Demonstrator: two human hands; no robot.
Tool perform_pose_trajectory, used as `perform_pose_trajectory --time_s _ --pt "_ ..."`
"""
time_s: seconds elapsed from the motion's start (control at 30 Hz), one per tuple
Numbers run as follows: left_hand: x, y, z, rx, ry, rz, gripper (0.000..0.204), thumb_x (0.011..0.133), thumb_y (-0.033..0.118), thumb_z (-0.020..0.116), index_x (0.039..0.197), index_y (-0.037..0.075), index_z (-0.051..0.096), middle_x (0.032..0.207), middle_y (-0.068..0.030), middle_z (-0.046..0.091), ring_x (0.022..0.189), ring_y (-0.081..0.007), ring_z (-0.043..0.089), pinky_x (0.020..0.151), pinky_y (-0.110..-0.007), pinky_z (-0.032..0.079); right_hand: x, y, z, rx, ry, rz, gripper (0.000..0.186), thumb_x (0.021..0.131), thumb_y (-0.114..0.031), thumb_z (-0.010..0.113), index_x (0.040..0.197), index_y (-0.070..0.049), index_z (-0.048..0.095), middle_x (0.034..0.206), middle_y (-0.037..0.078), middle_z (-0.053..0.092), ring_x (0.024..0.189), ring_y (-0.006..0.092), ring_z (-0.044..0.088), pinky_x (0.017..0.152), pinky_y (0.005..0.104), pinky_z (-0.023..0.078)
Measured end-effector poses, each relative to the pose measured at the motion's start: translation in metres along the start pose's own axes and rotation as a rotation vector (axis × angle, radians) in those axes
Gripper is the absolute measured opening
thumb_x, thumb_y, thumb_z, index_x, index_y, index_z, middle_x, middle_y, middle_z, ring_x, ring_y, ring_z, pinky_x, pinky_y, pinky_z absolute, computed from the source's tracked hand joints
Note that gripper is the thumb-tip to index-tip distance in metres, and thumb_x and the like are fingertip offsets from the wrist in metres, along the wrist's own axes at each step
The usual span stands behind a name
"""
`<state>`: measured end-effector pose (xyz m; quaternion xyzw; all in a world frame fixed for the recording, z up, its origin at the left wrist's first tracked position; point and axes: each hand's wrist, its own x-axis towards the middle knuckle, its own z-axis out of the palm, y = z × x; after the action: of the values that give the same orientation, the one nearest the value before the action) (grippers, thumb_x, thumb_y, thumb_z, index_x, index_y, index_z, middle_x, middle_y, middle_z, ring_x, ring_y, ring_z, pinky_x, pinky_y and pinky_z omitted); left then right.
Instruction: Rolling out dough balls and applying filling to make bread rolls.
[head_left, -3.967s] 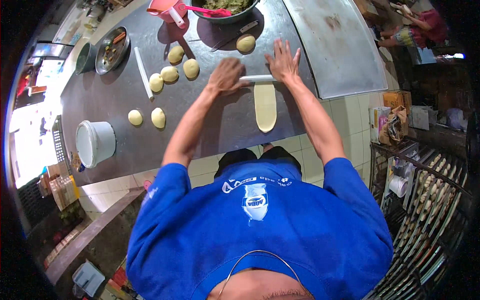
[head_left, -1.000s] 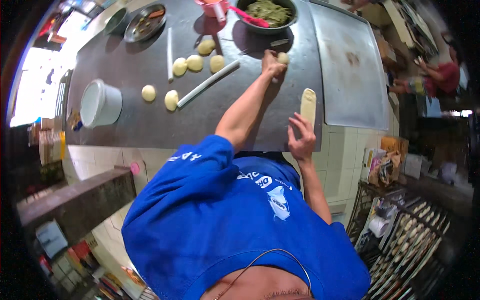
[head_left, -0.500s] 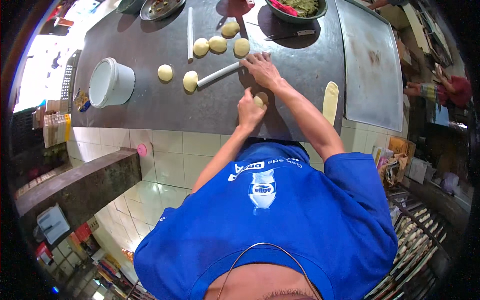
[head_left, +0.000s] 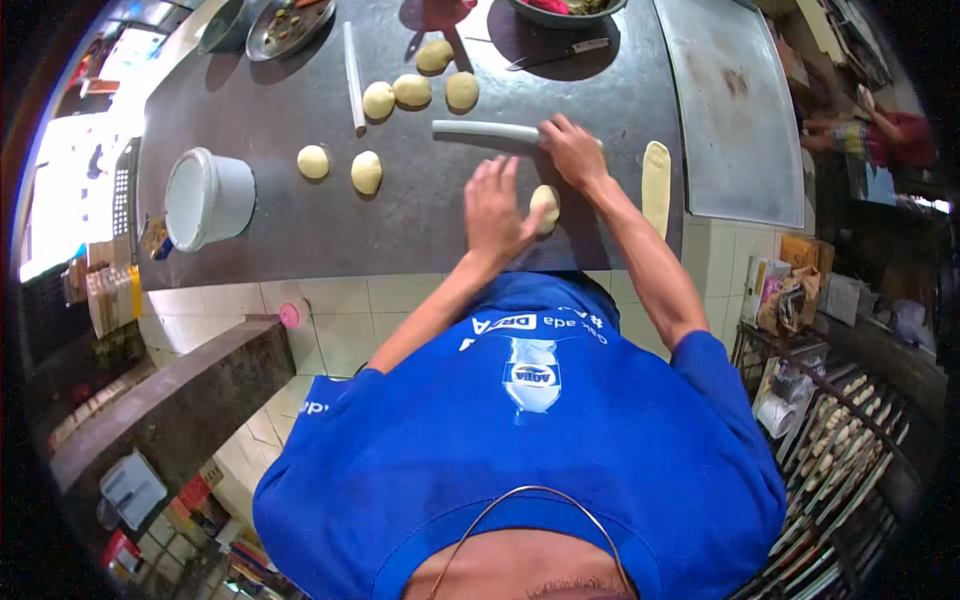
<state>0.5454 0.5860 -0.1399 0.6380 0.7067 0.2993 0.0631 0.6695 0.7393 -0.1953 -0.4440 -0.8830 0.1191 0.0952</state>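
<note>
My right hand (head_left: 574, 152) is closed around the right part of a grey pipe-like rolling pin (head_left: 485, 129), which lies nearly crosswise on the dark table (head_left: 270, 235). Below it sits a small pale dough ball (head_left: 545, 209). Beside that ball is my left hand (head_left: 492, 212), its fingers spread and its thumb at the dough's edge. Farther left are two separate dough balls, one round (head_left: 313, 162) and one slightly longer (head_left: 366, 173). Several more dough balls (head_left: 412, 91) cluster beyond the pin. A flattened dough strip (head_left: 655, 188) lies right of my right forearm.
A white bucket (head_left: 209, 198) stands at left. A second pale rod (head_left: 354, 78) lies beyond the dough balls. At the far side are a metal plate (head_left: 290, 28), a bowl (head_left: 570, 12) and a knife (head_left: 560, 54). A metal tray (head_left: 735, 110) borders the right; a person (head_left: 890, 130) is beyond.
The rolling pin has swung from slanted to nearly crosswise and shifted right with my right hand. My left hand has opened from around the dough ball, which now rests on the table.
</note>
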Motion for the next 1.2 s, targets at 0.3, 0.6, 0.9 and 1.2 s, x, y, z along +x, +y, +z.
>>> perform_pose_trajectory --time_s 0.3,0.6,0.9,1.2 --pt "-0.011 -0.096 0.01 0.287 -0.295 0.375 0.06 0.096 0.029 0.051 0.148 0.003 0.04 0.154 -0.0144 0.041 0.145 -0.0293 0.034 0.12 -0.051 0.02 -0.118 -0.02 0.001 -0.053 0.22 -0.013 0.051 0.094 -0.031 0.055 0.138 -0.007 0.054 0.14 0.01 0.056 0.132 0.0283 0.049 0.114 0.0498 0.028" --pt "0.17 -0.117 0.037 0.28 -0.763 0.908 0.056 0.091 0.052 0.054 0.123 0.006 0.052 0.134 -0.0156 0.049 0.13 -0.0337 0.042 0.114 -0.052 0.024 0.04 0.05 0.013 -0.117 0.235 0.333 0.063 0.098 -0.043 0.044 0.147 -0.003 0.042 0.155 0.012 0.04 0.144 0.0342 0.034 0.116 0.0636 0.018" --pt "0.02 -0.104 0.009 0.069 -0.45 0.373 0.078 0.089 0.056 0.056 0.143 0.003 0.037 0.159 -0.0212 0.026 0.147 -0.0359 0.026 0.121 -0.051 0.015 -0.089 -0.02 0.041 -0.082 0.19 0.239 0.07 0.098 -0.042 0.043 0.149 0.006 0.033 0.155 0.024 0.032 0.145 0.0373 0.031 0.118 0.054 0.019" --pt "-0.095 -0.101 -0.028 0.034 -0.519 0.292 0.074 0.091 0.037 0.054 0.151 0.001 0.032 0.157 -0.0191 0.031 0.146 -0.0339 0.028 0.119 -0.047 0.019 -0.201 -0.081 0.033 0.052 0.069 0.193 0.061 0.098 -0.029 0.047 0.147 0.006 0.037 0.153 0.022 0.037 0.143 0.0346 0.035 0.119 0.0478 0.021"
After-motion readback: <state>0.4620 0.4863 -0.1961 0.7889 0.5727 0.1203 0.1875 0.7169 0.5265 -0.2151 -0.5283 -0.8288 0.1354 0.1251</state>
